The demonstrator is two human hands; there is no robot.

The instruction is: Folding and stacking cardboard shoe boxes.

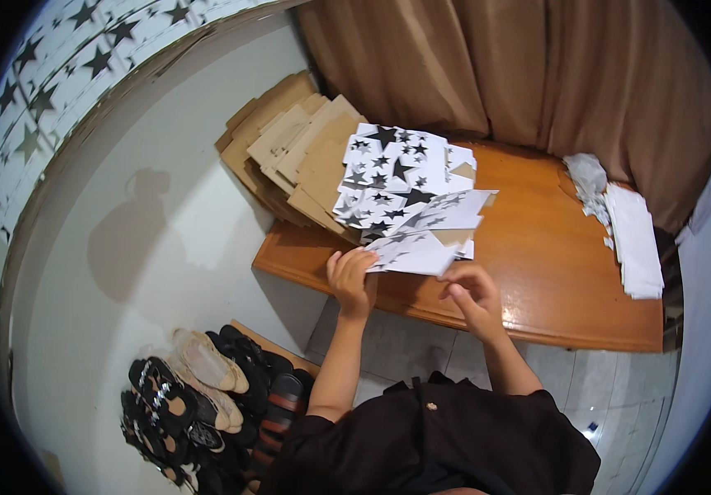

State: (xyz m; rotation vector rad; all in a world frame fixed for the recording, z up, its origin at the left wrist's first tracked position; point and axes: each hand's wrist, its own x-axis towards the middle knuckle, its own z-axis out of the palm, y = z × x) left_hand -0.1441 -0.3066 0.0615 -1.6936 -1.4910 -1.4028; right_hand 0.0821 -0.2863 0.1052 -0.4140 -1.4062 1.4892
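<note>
White card (411, 256), dark star print (429, 221)

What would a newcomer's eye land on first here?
Probably the black-starred papers piled on the left part of the orange-brown table. Next, the left hand and right hand by the near side of a folded sheet. Then the shoes at lower left and the brown curtain behind.
</note>
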